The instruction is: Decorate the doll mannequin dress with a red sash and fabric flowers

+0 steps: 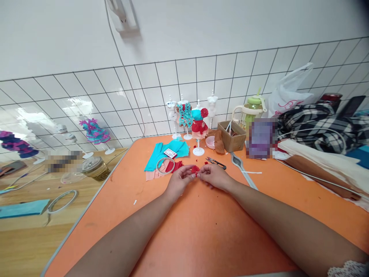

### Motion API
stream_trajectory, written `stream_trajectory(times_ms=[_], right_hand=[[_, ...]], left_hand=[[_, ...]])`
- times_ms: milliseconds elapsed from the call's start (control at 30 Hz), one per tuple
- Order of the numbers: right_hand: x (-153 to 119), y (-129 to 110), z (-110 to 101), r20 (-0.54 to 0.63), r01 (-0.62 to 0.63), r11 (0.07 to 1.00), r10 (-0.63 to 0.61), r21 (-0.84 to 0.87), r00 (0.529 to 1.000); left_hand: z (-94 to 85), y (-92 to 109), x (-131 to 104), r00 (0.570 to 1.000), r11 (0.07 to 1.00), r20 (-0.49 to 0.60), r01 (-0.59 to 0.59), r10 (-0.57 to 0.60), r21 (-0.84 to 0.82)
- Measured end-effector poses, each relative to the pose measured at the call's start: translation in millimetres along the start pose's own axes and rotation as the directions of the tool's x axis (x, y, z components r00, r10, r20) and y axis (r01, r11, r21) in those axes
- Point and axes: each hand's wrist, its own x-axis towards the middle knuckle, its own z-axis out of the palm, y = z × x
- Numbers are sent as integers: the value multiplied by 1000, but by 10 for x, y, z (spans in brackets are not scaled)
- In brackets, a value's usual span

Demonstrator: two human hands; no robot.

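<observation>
Between the fingertips of both hands is a small gathered piece of red fabric point(195, 169), held just above the orange table point(184, 227). My left hand point(180, 180) pinches it from the left, and my right hand point(213, 176) pinches it from the right. Right behind them lie thread snips point(219, 164) with dark handles. To the left, a roll of tape point(165, 166) rests on red and pink cloth beside turquoise cloth point(179, 148). A small dress form point(198, 132) in a turquoise and red outfit with a red rosette stands beyond my hands.
More mini dress forms point(184, 115) stand along the tiled wall. A pink bowl point(210, 142), a cardboard box point(236, 141), a green-lidded bottle point(253, 107) and plaid cloth point(300, 121) sit at the back right. On the wooden table at left are a drink cup point(96, 169) and another tape roll point(62, 201).
</observation>
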Motion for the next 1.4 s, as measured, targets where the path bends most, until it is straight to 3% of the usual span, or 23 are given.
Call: stream_trajectory(times_ms=[133,267,367,467,533,600,733,867,967,1133,1400], right_hand=[[9,-5,-109,45,73,970,-64,-231,997],[-14,-28,-230,94,254,756,-249,-604,964],[-51,-31,-239,114,256,592,-265,-764,957],[-79,-21,-191,114,229,512,-247,-828,962],[-84,-15,-160,132,235,491,-236,-839,963],[-80,-13,-144,145,235,485,-215,-842,966],[-63,-14,-153,119,195,489,-183,-850,976],[-59,0,-176,65,206,489,-289,-847,955],[-52,8,-167,114,275,462,-346,-843,931],[-29,-5,-136,199,321,405,-315,-856,928],[-39,16,-138,175,317,390,-359,-864,917]], left_hand=[[-38,33,33,998,994,53,25,-31,104],[-81,38,25,989,919,136,-6,-52,395],[-82,60,-25,989,743,112,-147,97,653],[-53,106,-69,938,505,139,-292,318,813],[-26,118,-76,916,395,218,-348,338,850],[-2,100,-65,922,345,263,-355,285,869],[13,36,-23,944,352,262,-320,201,880],[1,23,-7,944,357,260,-319,204,878],[-10,28,-6,940,367,261,-328,221,871],[-28,36,10,942,395,259,-326,213,859],[-6,36,1,948,414,208,-294,241,862]])
